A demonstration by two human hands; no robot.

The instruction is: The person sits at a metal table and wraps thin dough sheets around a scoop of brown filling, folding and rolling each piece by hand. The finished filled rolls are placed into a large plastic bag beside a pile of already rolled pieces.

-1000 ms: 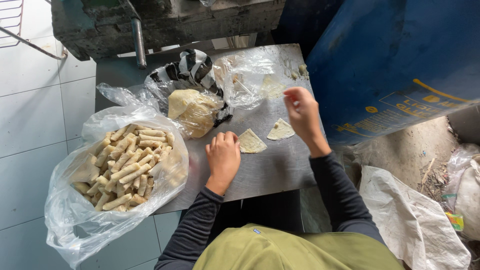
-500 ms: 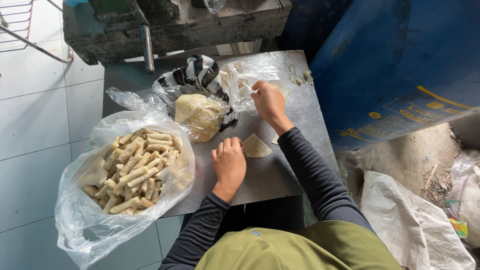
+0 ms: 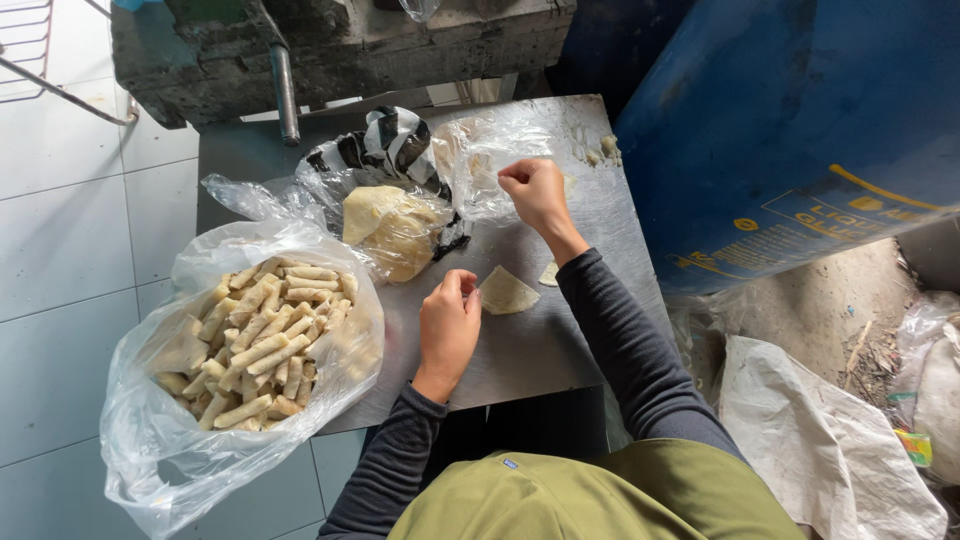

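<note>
Hands: we're seeing right hand having lifted off the table, now pinching at clear bag, while left hand is still pinching wrapper, so folding waits.

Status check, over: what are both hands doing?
Left hand touching folded wrapper on metal table. Right hand pinching at clear plastic bag. Nothing blocking.

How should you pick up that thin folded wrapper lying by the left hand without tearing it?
Probably by its pointed right corner, coming from the right. The folded wrapper lies flat on the metal table, and the left hand already touches its left edge. It looks thin and floppy, so pinch a corner lightly and peel upward rather than grab the middle.
</note>
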